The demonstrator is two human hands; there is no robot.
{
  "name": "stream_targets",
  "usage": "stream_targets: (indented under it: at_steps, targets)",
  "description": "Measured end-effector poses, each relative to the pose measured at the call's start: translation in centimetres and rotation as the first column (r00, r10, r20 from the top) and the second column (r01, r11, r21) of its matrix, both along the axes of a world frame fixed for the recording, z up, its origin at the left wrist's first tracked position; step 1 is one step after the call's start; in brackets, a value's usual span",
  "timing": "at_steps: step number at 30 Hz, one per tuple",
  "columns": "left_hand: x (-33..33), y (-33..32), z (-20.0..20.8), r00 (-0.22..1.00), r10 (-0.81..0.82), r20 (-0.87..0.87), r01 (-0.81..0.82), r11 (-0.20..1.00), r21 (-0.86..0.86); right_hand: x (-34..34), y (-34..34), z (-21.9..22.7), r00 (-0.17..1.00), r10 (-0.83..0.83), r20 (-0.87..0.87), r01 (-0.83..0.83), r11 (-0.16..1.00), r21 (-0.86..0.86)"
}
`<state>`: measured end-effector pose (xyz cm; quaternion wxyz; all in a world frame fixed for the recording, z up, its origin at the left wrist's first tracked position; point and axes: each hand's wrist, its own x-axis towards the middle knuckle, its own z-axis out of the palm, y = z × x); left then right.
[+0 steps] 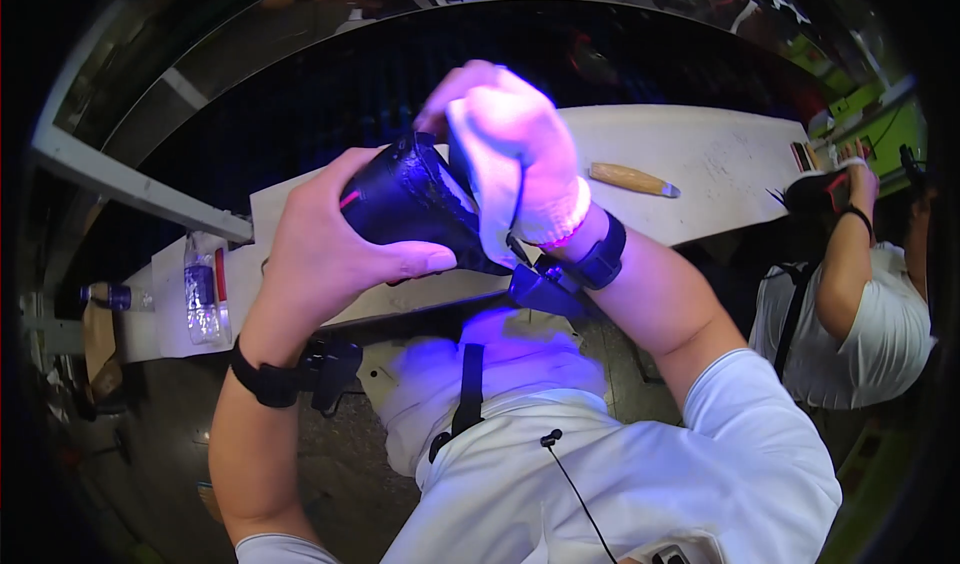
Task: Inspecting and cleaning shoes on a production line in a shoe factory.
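A black shoe (395, 199) with a red accent is tilted above the table, lit by violet light. My left hand (320, 229) grips it from the left side, the thumb lying across its near edge. My right hand (515, 149), in a white glove with a knit cuff, is over the shoe's right side. Its fingers are curled at the shoe's far edge, slightly blurred, and what they hold is hidden. To the right of that hand, a tool with a wooden handle (632, 178) lies on the table.
The white table (700, 144) curves across in front of me. Plastic bottles (203, 294) are at its left end, beside a grey metal bar (140, 179). On the right a co-worker (850, 304) handles another black shoe (818, 192). More people's hands show beyond the dark strip.
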<state>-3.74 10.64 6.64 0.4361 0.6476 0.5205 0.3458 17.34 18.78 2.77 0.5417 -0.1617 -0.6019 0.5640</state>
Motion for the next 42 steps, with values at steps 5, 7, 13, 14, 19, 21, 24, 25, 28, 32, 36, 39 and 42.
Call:
stream_targets:
  at_steps: [5,7,13,14,19,21,24,25,28,32,36,39,42]
  targets:
    - [-0.6,-1.2,-1.1,0.986,0.141,0.088,-0.146,0.988,0.056,-2.4,1.3,-0.9,0.727,0.015,-0.686,-0.498,0.7,-0.512]
    - [-0.2,-1.7,-1.3,0.988,0.151,0.009,-0.151,0.985,0.085,-2.7,1.1,-0.3,0.913,0.257,-0.316,-0.372,0.843,-0.389]
    - [2.6,-1.8,-0.5,0.938,0.263,-0.226,-0.186,0.932,0.313,-0.7,0.0,2.1,0.936,0.224,0.27,-0.234,0.972,0.002]
    - [3.3,-1.3,-0.3,0.931,0.254,-0.262,-0.137,0.909,0.393,-0.1,0.0,2.4,0.928,0.147,0.341,-0.177,0.983,0.058]
    - [6.9,-0.6,1.5,0.834,0.169,-0.525,0.081,0.904,0.419,4.1,-0.7,2.6,0.968,0.185,0.168,-0.188,0.982,0.002]
    - [8.6,-1.1,2.1,0.825,0.084,-0.558,0.169,0.907,0.385,6.1,-1.8,2.1,0.971,0.207,0.117,-0.199,0.977,-0.075]
    - [10.7,-1.8,2.1,0.777,0.052,-0.627,0.285,0.86,0.424,8.7,-3.4,1.6,0.971,0.125,0.202,-0.133,0.991,0.027]
    - [11.2,-2.1,1.9,0.752,0.052,-0.657,0.332,0.832,0.445,9.3,-4.0,1.5,0.97,0.036,0.241,-0.057,0.995,0.084]
    - [12.0,-3.1,0.9,0.752,0.01,-0.659,0.407,0.78,0.476,11.2,-5.3,2.0,0.971,-0.066,0.228,0.025,0.983,0.18]
    - [10.7,-3.4,0.7,0.632,0.03,-0.775,0.622,0.578,0.529,12.7,-8.3,2.3,0.817,-0.191,0.544,-0.097,0.884,0.457]
    - [6.1,-3.1,2.1,0.709,-0.116,-0.695,0.615,0.585,0.529,10.6,-11.0,-0.7,0.877,-0.212,0.431,-0.043,0.859,0.51]
    - [2.5,-5.8,2.1,0.931,-0.323,-0.172,0.359,0.896,0.26,8.6,-10.7,-3.5,0.702,-0.42,0.576,0.063,0.842,0.536]
    - [2.4,-11.6,-2.6,0.977,0.102,0.186,-0.098,0.995,-0.027,5.4,-10.8,-5.5,0.689,-0.178,0.703,-0.003,0.969,0.249]
